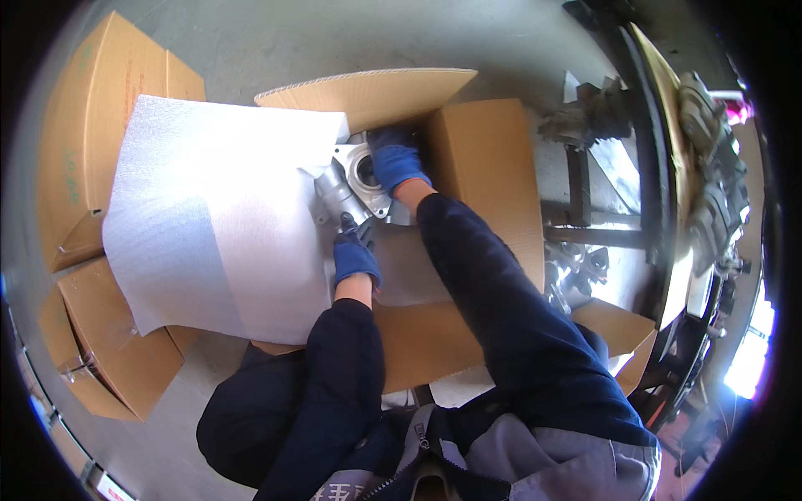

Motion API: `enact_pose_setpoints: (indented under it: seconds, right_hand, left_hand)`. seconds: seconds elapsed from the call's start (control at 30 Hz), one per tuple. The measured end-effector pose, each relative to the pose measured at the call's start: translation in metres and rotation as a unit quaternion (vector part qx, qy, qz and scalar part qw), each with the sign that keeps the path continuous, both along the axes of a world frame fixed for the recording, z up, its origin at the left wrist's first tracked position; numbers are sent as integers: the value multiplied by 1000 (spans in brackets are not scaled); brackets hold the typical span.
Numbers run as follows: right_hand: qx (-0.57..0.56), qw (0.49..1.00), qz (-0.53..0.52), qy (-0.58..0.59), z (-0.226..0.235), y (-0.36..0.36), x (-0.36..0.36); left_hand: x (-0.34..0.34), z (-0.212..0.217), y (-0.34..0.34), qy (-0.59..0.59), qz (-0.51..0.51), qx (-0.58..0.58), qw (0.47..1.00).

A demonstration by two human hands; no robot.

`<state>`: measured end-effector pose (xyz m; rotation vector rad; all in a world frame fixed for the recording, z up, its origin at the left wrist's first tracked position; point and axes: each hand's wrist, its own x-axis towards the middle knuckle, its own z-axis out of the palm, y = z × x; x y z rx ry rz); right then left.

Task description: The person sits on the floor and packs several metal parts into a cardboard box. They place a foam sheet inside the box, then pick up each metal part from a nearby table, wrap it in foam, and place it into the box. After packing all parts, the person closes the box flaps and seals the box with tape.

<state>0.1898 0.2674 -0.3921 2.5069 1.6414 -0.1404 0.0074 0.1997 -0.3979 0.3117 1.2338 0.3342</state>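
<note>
A silver metal casting [337,194], with a tubular body and a flat flange around a round opening, lies inside an open cardboard box [493,167]. My left hand [357,250], in a blue glove with dark fingers, reaches to its near side. Those fingers are stretched and apart, their tips at the casting's lower edge. At the flange's right side is my right hand [398,164], gloved the same way. Its fingers go into the shadow by the box's far wall and are mostly hidden. A white foam sheet [225,217] covers the left part of the box.
Closed cardboard boxes [104,150] stand on the floor [251,42] at the left. A dark-framed rack [656,167] on the right carries several metal castings [710,192]. More metal parts [576,267] sit beneath it, near a smaller open carton [614,334].
</note>
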Motion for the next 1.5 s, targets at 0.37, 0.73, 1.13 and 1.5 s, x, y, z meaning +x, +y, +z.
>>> enact_pose_setpoints:
  seconds: [0.37, 0.73, 1.13, 1.5]
  right_hand:
    - [103, 986, 94, 95, 240, -129, 10]
    - [466, 791, -305, -253, 436, -324, 154]
    - [578, 724, -285, 245, 423, -403, 135]
    - [359, 882, 208, 225, 470, -348, 8]
  left_hand:
    - [-20, 81, 34, 24, -68, -37, 997]
    - [-74, 290, -10, -140, -66, 288, 945]
    - [34, 374, -105, -57, -197, 865, 457]
    - [0, 401, -139, -182, -295, 689, 637]
